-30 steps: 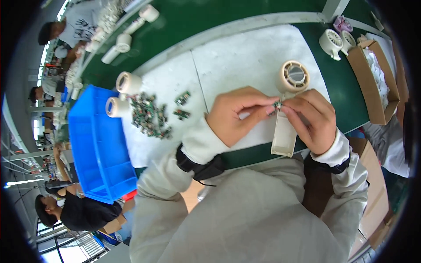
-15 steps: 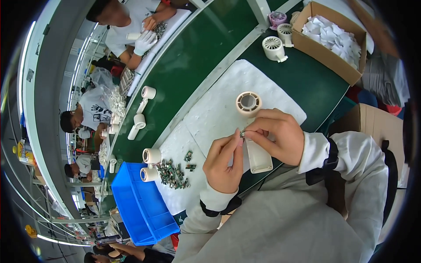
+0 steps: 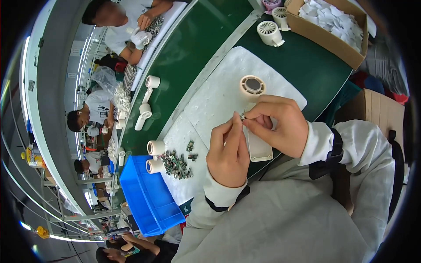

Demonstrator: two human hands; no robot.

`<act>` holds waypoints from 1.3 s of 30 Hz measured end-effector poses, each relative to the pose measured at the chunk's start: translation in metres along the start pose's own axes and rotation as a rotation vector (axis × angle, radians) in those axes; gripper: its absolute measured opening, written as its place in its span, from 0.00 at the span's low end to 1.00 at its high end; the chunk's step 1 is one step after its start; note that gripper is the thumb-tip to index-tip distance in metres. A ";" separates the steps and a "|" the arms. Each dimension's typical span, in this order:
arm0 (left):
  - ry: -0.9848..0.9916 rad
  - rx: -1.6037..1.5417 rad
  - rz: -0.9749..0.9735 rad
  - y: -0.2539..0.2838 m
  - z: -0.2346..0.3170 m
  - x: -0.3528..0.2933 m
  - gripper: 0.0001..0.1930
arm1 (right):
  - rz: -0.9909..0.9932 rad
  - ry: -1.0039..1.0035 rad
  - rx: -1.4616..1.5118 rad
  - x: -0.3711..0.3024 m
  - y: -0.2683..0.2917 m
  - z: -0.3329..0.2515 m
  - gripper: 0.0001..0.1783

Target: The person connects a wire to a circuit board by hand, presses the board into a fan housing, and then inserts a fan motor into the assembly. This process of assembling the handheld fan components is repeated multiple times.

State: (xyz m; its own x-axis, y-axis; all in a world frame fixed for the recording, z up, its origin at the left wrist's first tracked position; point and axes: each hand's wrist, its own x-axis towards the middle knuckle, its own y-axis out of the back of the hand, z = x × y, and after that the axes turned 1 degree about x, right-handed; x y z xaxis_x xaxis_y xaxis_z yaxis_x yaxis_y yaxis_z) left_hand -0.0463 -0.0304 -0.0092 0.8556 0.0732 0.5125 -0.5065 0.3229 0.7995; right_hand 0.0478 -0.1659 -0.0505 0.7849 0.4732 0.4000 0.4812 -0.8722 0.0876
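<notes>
My left hand (image 3: 228,155) and my right hand (image 3: 283,127) meet over the white foam sheet (image 3: 215,92). Their fingertips pinch a tiny piece (image 3: 242,117) that looks like a small circuit board; most of it is hidden by the fingers. Beneath my right hand lies a cream handheld fan, its open handle shell (image 3: 260,152) partly covered and its round head (image 3: 253,85) beyond the fingers. Left of my left hand sits a heap of small green circuit boards (image 3: 176,165), with a couple lying apart from it.
A blue plastic bin (image 3: 147,195) stands at the left, beside two cream fan heads (image 3: 155,148). More white fans (image 3: 269,33) and a cardboard box (image 3: 324,33) of white scraps are at the far right. Fans (image 3: 145,110) lie on the green belt; co-workers (image 3: 120,26) sit across it.
The view has shifted slightly, so the bench sits a little differently in it. Both hands keep the small piece pinched, with their fingers slightly rearranged.
</notes>
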 end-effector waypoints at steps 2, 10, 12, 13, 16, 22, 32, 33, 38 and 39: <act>0.019 0.008 -0.002 0.001 -0.004 0.000 0.16 | 0.001 0.011 0.002 0.001 0.001 0.004 0.04; 0.543 -0.908 -0.229 0.011 -0.014 0.001 0.34 | -0.164 0.038 -0.052 0.008 0.006 0.010 0.05; 0.575 -0.991 -0.382 0.008 -0.030 -0.002 0.37 | -0.178 0.056 -0.040 0.006 0.006 0.010 0.07; 0.588 -1.032 -0.459 0.008 -0.034 0.000 0.38 | -0.183 0.065 -0.034 0.006 0.007 0.009 0.09; 0.772 -1.142 -0.484 0.022 -0.051 0.032 0.36 | -0.023 0.234 -0.097 0.012 0.007 0.012 0.13; 0.730 -1.063 -0.437 0.026 -0.100 0.088 0.33 | 0.005 0.342 -0.156 0.012 0.004 0.030 0.17; 0.708 -0.826 -0.372 -0.045 -0.208 0.199 0.31 | -0.427 0.471 -0.530 0.013 0.003 0.058 0.15; 0.692 -0.816 -0.354 -0.053 -0.220 0.207 0.31 | -0.438 0.467 -0.517 0.013 0.003 0.058 0.15; 0.763 -0.824 -0.205 -0.076 -0.253 0.230 0.32 | -0.517 0.442 -0.498 0.018 0.006 0.055 0.14; 0.784 -0.771 -0.296 -0.075 -0.255 0.234 0.30 | -0.503 0.432 -0.471 0.018 0.008 0.056 0.14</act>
State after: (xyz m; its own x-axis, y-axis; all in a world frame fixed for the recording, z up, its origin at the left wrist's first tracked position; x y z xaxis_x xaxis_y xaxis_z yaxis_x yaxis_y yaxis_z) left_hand 0.2189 0.2030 -0.0289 0.8989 0.3797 -0.2186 -0.3043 0.9001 0.3119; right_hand 0.0876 -0.1572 -0.0938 0.2527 0.8167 0.5188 0.4456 -0.5742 0.6869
